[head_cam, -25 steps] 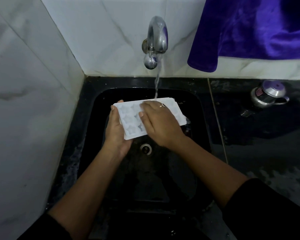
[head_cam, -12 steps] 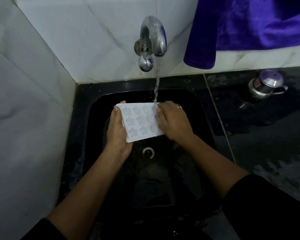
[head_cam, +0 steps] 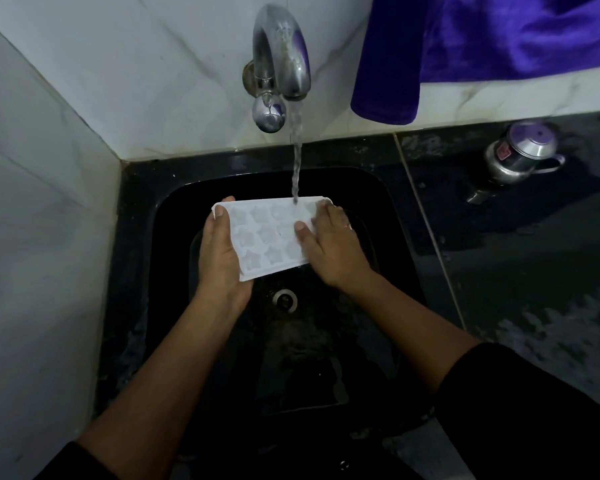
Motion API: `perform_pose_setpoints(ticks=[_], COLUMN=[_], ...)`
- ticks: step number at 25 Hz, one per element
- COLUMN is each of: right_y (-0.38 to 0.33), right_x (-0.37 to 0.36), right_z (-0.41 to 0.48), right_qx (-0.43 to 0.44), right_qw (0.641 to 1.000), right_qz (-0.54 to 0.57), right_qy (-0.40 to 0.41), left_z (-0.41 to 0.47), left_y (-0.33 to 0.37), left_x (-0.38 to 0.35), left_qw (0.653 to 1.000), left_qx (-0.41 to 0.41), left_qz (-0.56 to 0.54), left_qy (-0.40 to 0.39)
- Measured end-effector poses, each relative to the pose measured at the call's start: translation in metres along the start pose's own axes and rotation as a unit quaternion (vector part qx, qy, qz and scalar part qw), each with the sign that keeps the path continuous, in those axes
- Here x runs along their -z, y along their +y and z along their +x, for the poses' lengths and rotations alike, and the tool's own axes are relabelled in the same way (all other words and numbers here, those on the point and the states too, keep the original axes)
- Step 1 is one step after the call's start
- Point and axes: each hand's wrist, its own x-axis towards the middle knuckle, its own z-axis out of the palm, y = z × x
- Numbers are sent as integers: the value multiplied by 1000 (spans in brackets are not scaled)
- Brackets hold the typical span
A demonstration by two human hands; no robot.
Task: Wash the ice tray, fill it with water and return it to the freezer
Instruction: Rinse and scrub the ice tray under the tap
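White ice tray [head_cam: 269, 233] (star-shaped cells) tilted under running water.

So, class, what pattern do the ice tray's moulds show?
Star shapes, on the white plastic ice tray; head view.

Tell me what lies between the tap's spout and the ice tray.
Only a stream of water, falling from the spout onto the far edge of the ice tray, close to the right hand. The head view shows this.

A purple cloth [head_cam: 499, 39] hangs top right; a steel mug [head_cam: 520, 152] (lidded) stands on the dark counter [head_cam: 534, 271].
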Motion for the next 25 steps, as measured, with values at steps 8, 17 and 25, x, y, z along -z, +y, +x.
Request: perform_pose_setpoints(ticks=[8,17,25], right_y=[-13,-4,14], right_x=[6,13,16], right_z=[7,13,27], right_qx=[-82,-100,-160], right_qw=[995,989,979], right_qz=[16,30,63], right_qy=[-56,-104,-108], left_z=[3,12,16], left_y=[-17,-31,-40], left_x=[-12,-37,-43], left_qw=[999,997,997], left_qx=[13,61,69], left_qz=[-29,-52,-40], left_qy=[3,15,6])
